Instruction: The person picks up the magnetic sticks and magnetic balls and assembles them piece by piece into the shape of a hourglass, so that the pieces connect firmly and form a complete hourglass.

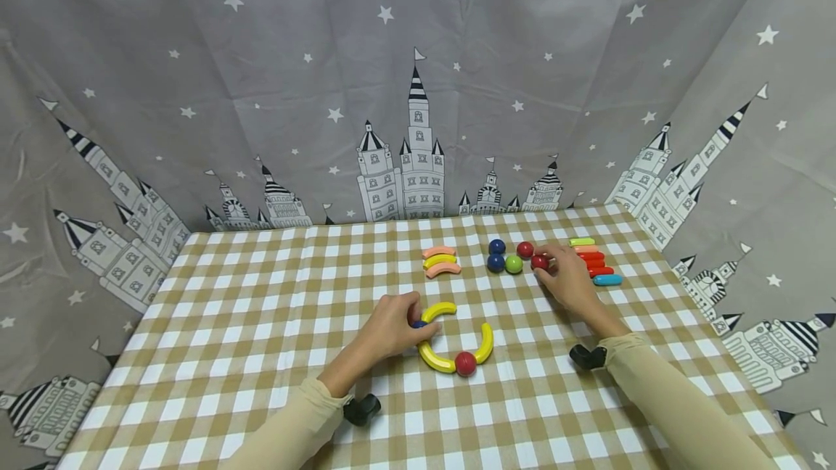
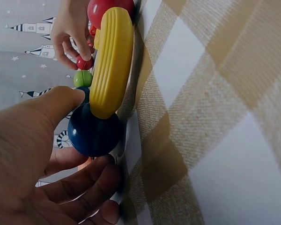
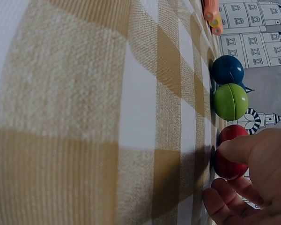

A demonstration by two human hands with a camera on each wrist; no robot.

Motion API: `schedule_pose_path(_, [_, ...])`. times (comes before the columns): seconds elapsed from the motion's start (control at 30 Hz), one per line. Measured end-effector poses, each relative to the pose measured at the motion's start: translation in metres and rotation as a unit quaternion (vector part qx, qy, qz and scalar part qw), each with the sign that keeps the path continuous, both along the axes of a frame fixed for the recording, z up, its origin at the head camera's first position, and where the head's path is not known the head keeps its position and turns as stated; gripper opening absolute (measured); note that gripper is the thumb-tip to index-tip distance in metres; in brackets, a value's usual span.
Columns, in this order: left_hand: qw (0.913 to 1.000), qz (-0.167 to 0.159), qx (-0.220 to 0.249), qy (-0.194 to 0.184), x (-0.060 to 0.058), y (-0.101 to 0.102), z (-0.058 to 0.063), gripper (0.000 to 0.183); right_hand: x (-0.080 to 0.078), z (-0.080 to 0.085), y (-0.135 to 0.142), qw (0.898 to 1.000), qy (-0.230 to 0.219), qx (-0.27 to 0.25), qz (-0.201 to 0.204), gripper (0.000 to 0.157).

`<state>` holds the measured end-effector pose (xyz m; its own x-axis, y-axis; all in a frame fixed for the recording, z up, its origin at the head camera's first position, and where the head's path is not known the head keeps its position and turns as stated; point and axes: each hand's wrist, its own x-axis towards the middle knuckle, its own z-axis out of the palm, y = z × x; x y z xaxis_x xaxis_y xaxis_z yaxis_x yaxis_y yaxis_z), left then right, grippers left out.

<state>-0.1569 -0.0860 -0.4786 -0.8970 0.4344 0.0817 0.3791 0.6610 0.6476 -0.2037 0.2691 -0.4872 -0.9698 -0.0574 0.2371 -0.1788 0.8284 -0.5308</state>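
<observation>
My left hand [image 1: 390, 321] holds a dark blue ball [image 2: 96, 131] between thumb and fingers. That ball joins two yellow curved sticks, an upper one [image 1: 440, 309] and a lower one [image 1: 436, 361]. A red ball [image 1: 465, 363] links the lower stick to a third yellow curved stick [image 1: 485, 343], making an open ring on the cloth. Farther back on the right, my right hand [image 1: 567, 280] pinches another red ball [image 3: 230, 165] at the table surface. Close by it are a second red ball [image 1: 525, 249], a green ball [image 3: 231, 102] and two blue balls [image 1: 496, 246].
Curved pieces [image 1: 442, 261], two salmon and one yellow, lie at the back middle. Several straight sticks [image 1: 591, 256] in green, orange, red and blue lie right of the right hand. The checked tablecloth [image 1: 261, 325] reaches a grey castle-print curtain [image 1: 274, 93].
</observation>
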Motion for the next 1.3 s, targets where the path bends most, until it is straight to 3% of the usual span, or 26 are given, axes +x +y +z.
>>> schedule_pose_path(0.17, [0.9998, 0.008, -0.005, 0.016, -0.001, 0.004, 0.001, 0.036, 0.001, 0.0, 0.0, 1.0, -0.005, -0.001, -0.002, 0.032])
schedule_pose_path(0.37, [0.9996, 0.027, -0.004, 0.002, -0.006, 0.013, 0.0, 0.039, 0.002, 0.0, 0.001, 1.0, -0.006, -0.006, -0.002, 0.03])
schedule_pose_path(0.5, [0.9997, 0.02, 0.008, 0.008, -0.011, 0.018, -0.003, 0.042, 0.003, 0.001, 0.001, 1.0, -0.015, -0.012, -0.008, 0.028])
schedule_pose_path(0.73, [0.9987, 0.0, 0.019, 0.047, -0.017, 0.025, -0.007, 0.032, 0.004, 0.001, -0.001, 0.999, -0.024, -0.019, -0.014, 0.025])
schedule_pose_path(1.07, [0.9987, -0.005, 0.021, 0.047, -0.019, 0.028, -0.007, 0.012, 0.005, 0.003, -0.002, 0.999, -0.033, -0.019, -0.018, 0.028])
schedule_pose_path(1.3, [0.9978, -0.008, 0.032, 0.057, -0.016, 0.027, -0.007, 0.013, 0.009, 0.006, -0.001, 1.0, -0.009, -0.018, 0.018, 0.038])
